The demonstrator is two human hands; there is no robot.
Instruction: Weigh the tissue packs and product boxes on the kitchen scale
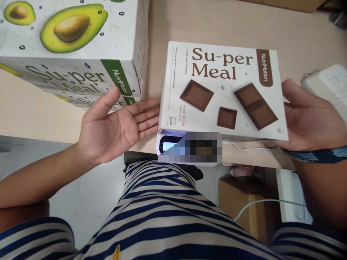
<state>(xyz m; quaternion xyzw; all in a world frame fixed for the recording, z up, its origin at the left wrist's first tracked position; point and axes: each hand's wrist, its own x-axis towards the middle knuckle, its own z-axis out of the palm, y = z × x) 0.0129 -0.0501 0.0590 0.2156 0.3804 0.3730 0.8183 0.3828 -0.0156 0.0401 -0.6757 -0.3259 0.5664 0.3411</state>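
Here, the chocolate-print box (223, 92) lies between the unclenched left hand (115, 122) and right hand (307, 115), whose hold I cannot tell.

The single view looks from the wearer's head, facing forward and steeply down past a striped shirt (162, 209) at the bottom edge. It is near enough to read the chocolate-printed box (223, 92), large and right of centre, with the desk (200, 21) spanning the top and the floor (90, 195) showing below.
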